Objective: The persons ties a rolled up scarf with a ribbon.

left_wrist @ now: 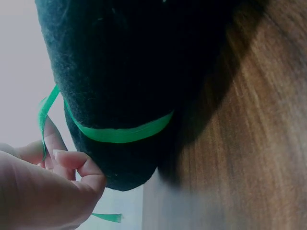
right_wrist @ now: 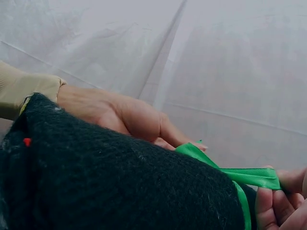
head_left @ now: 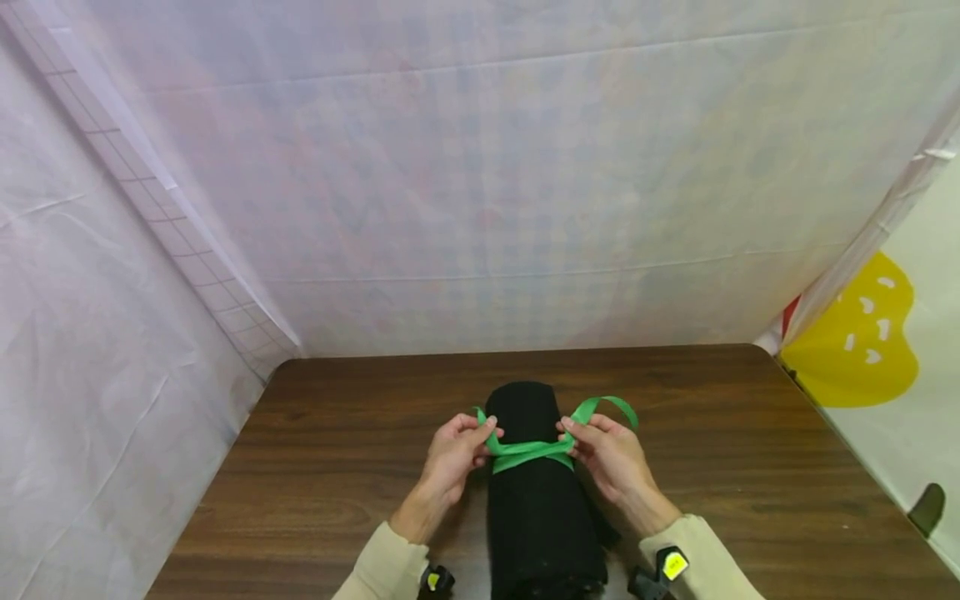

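1. Roll (head_left: 536,492): black cloth, matt and fuzzy.
2. Ribbon (head_left: 528,452): green, smooth, with a slight sheen.
3. Table (head_left: 750,467): dark wood grain, smooth, faintly glossy.
4. Sheeting (head_left: 480,183) on the far side: thin, whitish, translucent, creased.
5. Sleeves (head_left: 386,567): beige knit cloth.
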`<action>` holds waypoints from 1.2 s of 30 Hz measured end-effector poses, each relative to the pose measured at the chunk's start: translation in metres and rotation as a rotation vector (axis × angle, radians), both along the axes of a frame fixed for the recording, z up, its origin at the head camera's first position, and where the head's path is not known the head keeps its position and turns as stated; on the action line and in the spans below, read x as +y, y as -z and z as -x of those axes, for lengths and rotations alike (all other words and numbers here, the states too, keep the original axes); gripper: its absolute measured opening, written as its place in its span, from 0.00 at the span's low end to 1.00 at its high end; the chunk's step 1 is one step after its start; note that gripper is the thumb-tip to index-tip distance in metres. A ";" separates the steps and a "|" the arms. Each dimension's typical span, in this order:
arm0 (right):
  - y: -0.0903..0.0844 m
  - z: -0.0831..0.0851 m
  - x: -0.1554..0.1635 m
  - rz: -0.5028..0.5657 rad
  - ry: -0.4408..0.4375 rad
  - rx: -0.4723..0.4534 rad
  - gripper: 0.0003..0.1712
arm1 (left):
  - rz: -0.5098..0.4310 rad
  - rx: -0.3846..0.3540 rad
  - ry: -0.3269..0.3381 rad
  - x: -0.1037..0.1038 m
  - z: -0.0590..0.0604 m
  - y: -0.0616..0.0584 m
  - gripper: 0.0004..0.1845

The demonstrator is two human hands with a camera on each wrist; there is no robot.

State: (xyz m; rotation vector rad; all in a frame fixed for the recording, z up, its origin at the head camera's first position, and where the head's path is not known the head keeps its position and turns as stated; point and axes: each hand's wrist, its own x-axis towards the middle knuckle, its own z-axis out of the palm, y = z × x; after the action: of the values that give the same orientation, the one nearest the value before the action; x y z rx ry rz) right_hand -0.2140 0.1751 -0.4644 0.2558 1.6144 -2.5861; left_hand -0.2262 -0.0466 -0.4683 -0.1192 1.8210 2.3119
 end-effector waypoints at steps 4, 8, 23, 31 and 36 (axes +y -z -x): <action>-0.002 0.001 -0.001 -0.004 0.003 -0.005 0.09 | 0.013 0.009 0.008 0.001 0.000 -0.002 0.12; -0.005 0.003 -0.003 0.009 0.014 -0.001 0.10 | 0.020 0.037 0.012 0.002 0.000 -0.004 0.11; -0.009 0.010 -0.015 -0.195 0.012 0.070 0.04 | 0.046 0.130 0.010 0.011 0.003 -0.012 0.11; -0.014 0.010 -0.021 -0.369 -0.033 0.136 0.18 | 0.111 0.192 0.027 0.013 0.002 -0.018 0.11; -0.021 0.010 -0.022 -0.541 -0.106 0.183 0.14 | 0.127 0.285 0.043 0.016 0.003 -0.021 0.11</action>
State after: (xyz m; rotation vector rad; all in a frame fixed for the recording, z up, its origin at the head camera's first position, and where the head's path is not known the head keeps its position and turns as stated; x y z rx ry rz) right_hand -0.2236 0.1531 -0.4437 -0.0402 2.3000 -2.0990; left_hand -0.2297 -0.0305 -0.4472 0.2413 2.0792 2.2790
